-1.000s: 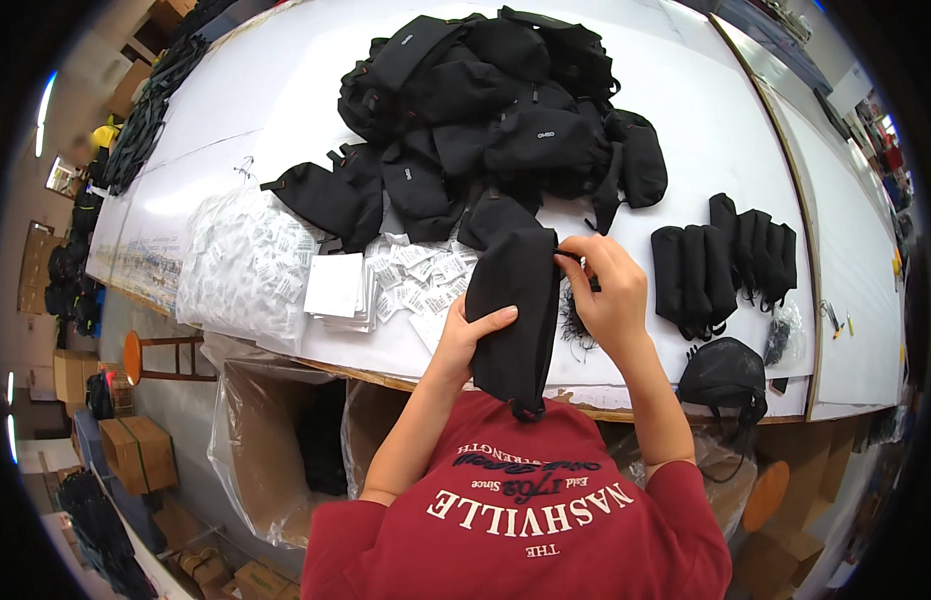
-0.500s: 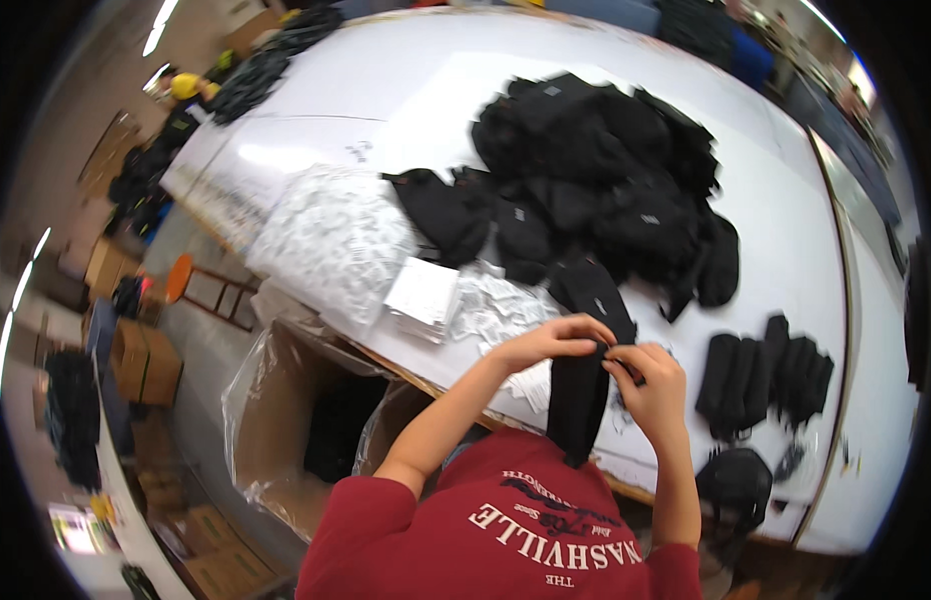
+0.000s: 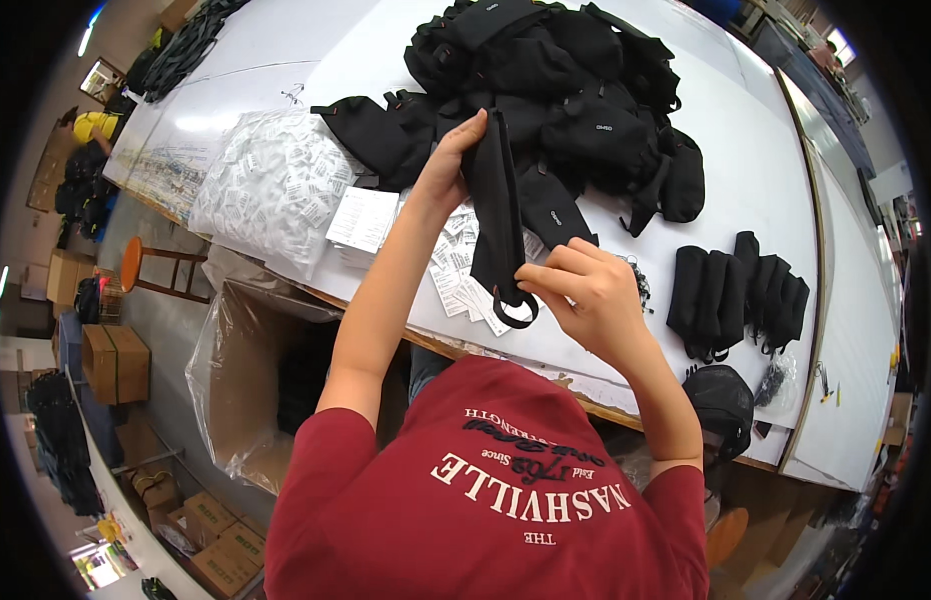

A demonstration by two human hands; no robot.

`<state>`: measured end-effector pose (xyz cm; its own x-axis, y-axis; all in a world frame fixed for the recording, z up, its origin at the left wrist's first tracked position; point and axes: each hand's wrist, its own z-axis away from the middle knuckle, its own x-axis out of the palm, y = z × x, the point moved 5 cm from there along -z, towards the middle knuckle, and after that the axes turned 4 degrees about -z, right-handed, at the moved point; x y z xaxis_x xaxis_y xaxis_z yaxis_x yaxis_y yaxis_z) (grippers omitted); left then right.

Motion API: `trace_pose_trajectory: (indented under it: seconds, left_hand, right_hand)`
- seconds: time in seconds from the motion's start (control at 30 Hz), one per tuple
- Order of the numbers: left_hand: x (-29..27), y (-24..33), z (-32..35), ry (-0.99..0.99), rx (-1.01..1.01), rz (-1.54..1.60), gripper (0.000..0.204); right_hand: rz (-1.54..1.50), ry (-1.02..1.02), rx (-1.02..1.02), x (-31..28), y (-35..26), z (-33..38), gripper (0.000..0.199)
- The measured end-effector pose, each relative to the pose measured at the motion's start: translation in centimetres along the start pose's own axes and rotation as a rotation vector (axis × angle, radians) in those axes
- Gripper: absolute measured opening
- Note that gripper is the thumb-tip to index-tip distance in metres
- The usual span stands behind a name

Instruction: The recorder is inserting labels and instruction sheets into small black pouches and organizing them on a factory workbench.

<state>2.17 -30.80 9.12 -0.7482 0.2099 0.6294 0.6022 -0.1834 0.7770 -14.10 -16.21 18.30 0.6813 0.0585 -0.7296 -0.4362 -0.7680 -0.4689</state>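
A long black fabric pouch is held up over the table edge, with a seam or zip line along its length and a small strap loop at its lower end. My left hand grips the upper end, its fingers partly hidden behind the cloth. At the lower end, beside the loop, my right hand pinches the pouch's edge between thumb and finger. Behind the pouch lie scattered white printed tags and another flat black pouch. A large heap of black pouches covers the table's middle.
Left of the tags are a stack of white cards and a clear bag full of tags. Rolled black pouches stand in rows on the right. A plastic-lined carton sits below the table edge, near an orange stool.
My hands have moved apart along the pouch. The left went up and away to its far end, while the right stays low by the loop. The view has shifted too.
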Motion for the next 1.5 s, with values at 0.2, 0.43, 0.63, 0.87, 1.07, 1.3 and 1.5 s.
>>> trace_pose_trajectory:
  seconds: [0.2, 0.43, 0.63, 0.87, 1.07, 1.3, 1.5]
  left_hand:
    - [0.9, 0.6, -0.1, -0.007, 0.02, -0.062, 0.034]
    - [3.5, 1.2, 0.5, -0.051, 0.044, -0.143, 0.034]
    - [5.5, 2.0, 1.1, -0.119, 0.057, -0.203, 0.034]
    - [4.9, 2.4, 0.0, -0.134, 0.067, -0.196, 0.033]
    - [3.6, 2.8, 0.6, 0.118, 0.065, -0.104, 0.031]
    - [4.1, 1.5, 6.0, 0.191, 0.125, -0.106, 0.047]
    - [6.9, 2.3, 11.0, -0.211, 0.546, -1.238, 0.077]
  right_hand:
    - [0.005, 0.044, -0.054, -0.5, -0.9, 0.6, 0.013]
    - [0.051, 0.089, -0.054, -1.3, -1.1, 0.8, 0.013]
    - [0.016, 0.126, -0.033, -1.5, -1.5, 0.4, 0.011]
    - [-0.034, 0.07, -0.052, -1.0, -1.7, 1.3, 0.015]
    - [-0.26, 0.15, 0.268, -2.7, 0.0, 1.2, 0.047]
    - [-1.115, 0.41, 0.794, -2.2, 5.4, 4.8, 0.039]
    - [-1.855, 0.501, 1.156, 0.5, 9.6, 12.0, 0.03]
